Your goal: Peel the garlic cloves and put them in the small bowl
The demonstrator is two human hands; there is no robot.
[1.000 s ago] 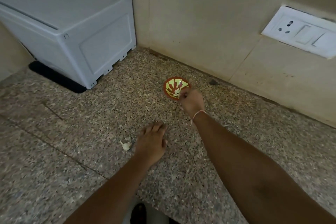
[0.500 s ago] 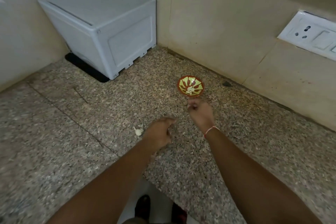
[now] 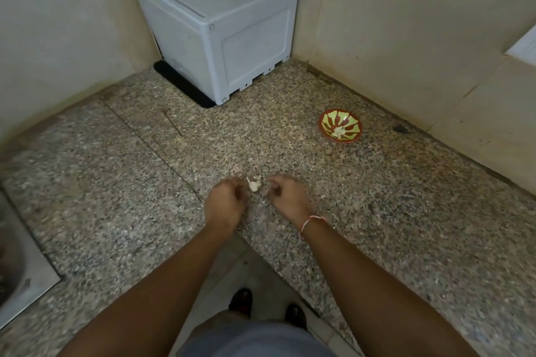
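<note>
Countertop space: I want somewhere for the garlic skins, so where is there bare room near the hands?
The granite countertop is bare right of the right hand, below the small bowl. Another free patch lies left of the left hand, between the white box and the sink edge. It is crowded only between the hands, around the garlic.

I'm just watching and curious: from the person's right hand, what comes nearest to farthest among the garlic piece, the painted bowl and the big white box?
From the right hand, in the head view:
1. Garlic piece: just left of its fingertips, between both hands, on the counter.
2. Small bowl: farther back and to the right, near the wall.
3. White box: farthest, in the back corner.
</note>
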